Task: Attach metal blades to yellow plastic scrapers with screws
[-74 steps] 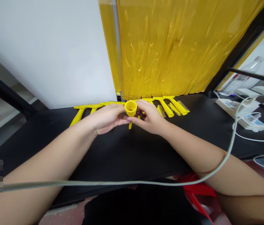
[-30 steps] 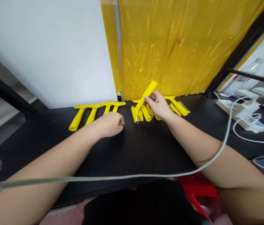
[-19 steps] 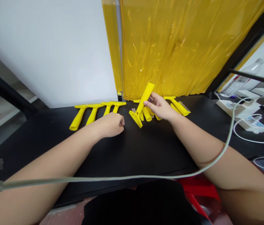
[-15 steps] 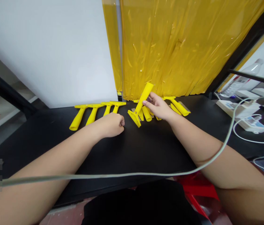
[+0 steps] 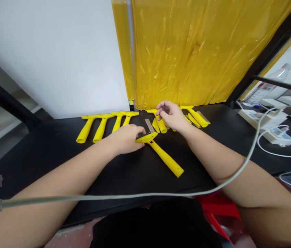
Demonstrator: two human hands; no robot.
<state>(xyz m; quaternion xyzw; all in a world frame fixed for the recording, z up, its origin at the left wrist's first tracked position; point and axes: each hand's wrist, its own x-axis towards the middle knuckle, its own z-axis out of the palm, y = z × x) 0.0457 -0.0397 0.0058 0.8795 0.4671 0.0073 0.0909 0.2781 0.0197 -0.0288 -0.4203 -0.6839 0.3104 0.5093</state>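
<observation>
My left hand (image 5: 131,138) grips one end of the crosswise head of a yellow T-shaped scraper handle (image 5: 164,155), whose long grip slants toward the table's front edge. Just behind that head, a flat metal blade (image 5: 149,124) lies beside a small yellow plate (image 5: 156,126). My right hand (image 5: 170,115) is over more yellow scraper parts, its fingers curled around small dark pieces (image 5: 165,109) too small to name. Left of my left hand, several yellow scraper handles (image 5: 85,131) lie in a row. Another yellow handle (image 5: 199,117) lies right of my right hand.
The black table (image 5: 125,175) meets a white panel (image 5: 57,58) and a yellow plastic-wrapped surface (image 5: 186,55) at the back. A pale cable (image 5: 145,195) crosses in front of my arms. White boxes (image 5: 271,127) and a plastic bottle (image 5: 269,84) are at right.
The yellow scraper handle has gone from my right hand to my left and now points toward the front right. My left hand has opened from a fist to grip it. The blade is now visible.
</observation>
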